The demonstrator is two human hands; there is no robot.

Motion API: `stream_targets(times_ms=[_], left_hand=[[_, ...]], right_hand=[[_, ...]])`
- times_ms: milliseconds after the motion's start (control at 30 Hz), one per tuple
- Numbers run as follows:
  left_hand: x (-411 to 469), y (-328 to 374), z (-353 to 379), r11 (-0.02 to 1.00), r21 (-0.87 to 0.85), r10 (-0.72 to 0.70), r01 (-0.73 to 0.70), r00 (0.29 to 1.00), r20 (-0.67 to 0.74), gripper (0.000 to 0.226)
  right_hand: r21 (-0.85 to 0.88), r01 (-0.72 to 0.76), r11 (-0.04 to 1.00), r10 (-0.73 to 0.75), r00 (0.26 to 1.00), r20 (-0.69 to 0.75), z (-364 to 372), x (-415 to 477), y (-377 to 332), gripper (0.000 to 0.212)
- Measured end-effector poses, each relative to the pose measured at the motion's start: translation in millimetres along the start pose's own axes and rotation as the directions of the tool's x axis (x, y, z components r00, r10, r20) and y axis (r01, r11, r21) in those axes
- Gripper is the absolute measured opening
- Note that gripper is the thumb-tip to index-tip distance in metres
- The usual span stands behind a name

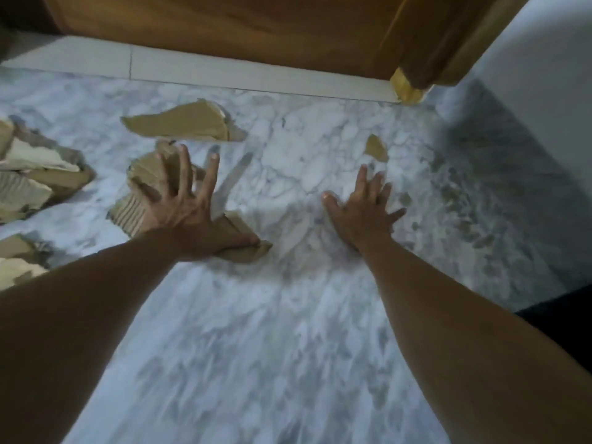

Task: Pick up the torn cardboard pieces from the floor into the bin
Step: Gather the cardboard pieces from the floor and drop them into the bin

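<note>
We see a grey-veined marble floor filling most of the view, with a wooden door across the twelve o'clock edge above a pale threshold strip.

At nine o'clock a heap of torn cardboard lies against the left edge, and another scrap pile sits at about eight o'clock.

Near the centre, toward ten o'clock, our left hand is spread wide, fingers fanned, pressing on a crumpled cardboard clump; its long axis runs from about ten o'clock down to four o'clock, ending in a torn corner under the thumb. We cannot tell whether the hand actually grips it.

Just beyond, at eleven o'clock, a flat wedge-shaped cardboard piece lies with its long axis running nine to three, its narrow tip pointing toward nine o'clock.

Our right hand is open, fingers splayed, low over bare floor at about two o'clock, holding nothing.

A small cardboard scrap lies just beyond its fingertips at one o'clock.
</note>
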State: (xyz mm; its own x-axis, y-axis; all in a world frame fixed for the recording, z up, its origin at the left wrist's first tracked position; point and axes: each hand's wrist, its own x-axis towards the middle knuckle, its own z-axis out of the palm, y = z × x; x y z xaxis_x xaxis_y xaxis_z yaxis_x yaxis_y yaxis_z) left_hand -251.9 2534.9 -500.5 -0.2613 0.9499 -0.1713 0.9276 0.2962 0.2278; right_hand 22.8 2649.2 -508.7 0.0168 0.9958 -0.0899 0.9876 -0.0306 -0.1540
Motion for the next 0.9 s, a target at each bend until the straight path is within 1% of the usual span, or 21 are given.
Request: stream_targets(times_ms=[67, 133, 167, 233, 300, 367, 433, 500, 567, 667, 800, 900], left_hand=[[18, 1, -2, 0.999, 0.041, -0.014, 0.014, 1.000, 0.015, 0.148], [28, 2, -1, 0.996, 0.080, -0.039, 0.038, 0.999, 0.016, 0.143], [31, 2, 1, 0.995, 0.083, -0.049, 0.050, 0.999, -0.018, 0.140], [33, 2, 2, 0.996, 0.051, -0.064, 0.071, 0.991, -0.121, 0.133], [32, 1, 2, 0.997, 0.044, -0.054, 0.063, 0.980, -0.189, 0.121], [31, 1, 4, 0.998, 0.043, -0.042, 0.052, 0.980, -0.192, 0.113], [33, 0, 5, 0.999, 0.025, -0.041, 0.046, 0.982, -0.184, 0.110], [33, 0, 6, 0.999, 0.006, -0.041, 0.043, 0.986, -0.163, 0.113], [28, 0, 5, 0.999, -0.013, -0.046, 0.045, 0.987, -0.156, 0.114], [5, -4, 7, 0.998, -0.025, -0.060, 0.057, 0.993, -0.106, 0.111], [-40, -23, 7, 0.996, -0.079, -0.056, 0.050, 0.995, -0.077, 0.100], [-60, -33, 7, 0.991, -0.109, -0.088, 0.076, 0.990, -0.108, 0.095]], right_hand=[[-0.001, -0.060, 0.998, 0.060, 0.998, -0.002, -4, 26, -1, 0.109], [-0.001, -0.143, 0.990, 0.142, 0.988, -0.059, -8, 45, -4, 0.109], [-0.006, -0.168, 0.986, 0.167, 0.981, -0.097, -8, 52, -5, 0.108], [-0.024, -0.173, 0.985, 0.167, 0.973, -0.161, -6, 68, -6, 0.106], [-0.015, -0.150, 0.989, 0.147, 0.982, -0.118, -5, 85, -8, 0.108], [0.001, -0.118, 0.993, 0.118, 0.993, -0.024, -7, 100, -10, 0.109], [0.039, -0.094, 0.995, 0.093, 0.995, 0.029, -9, 109, -14, 0.102], [0.072, -0.050, 0.996, 0.048, 0.999, 0.024, -8, 111, -26, 0.093], [0.051, 0.005, 0.999, -0.006, 1.000, 0.008, -3, 107, -51, 0.087], [0.070, 0.048, 0.996, -0.051, 0.998, 0.035, 2, 101, -114, 0.086], [0.133, 0.097, 0.986, -0.116, 0.983, 0.144, 7, 79, -202, 0.084], [0.147, 0.130, 0.980, -0.155, 0.973, 0.173, 9, 60, -252, 0.088]])
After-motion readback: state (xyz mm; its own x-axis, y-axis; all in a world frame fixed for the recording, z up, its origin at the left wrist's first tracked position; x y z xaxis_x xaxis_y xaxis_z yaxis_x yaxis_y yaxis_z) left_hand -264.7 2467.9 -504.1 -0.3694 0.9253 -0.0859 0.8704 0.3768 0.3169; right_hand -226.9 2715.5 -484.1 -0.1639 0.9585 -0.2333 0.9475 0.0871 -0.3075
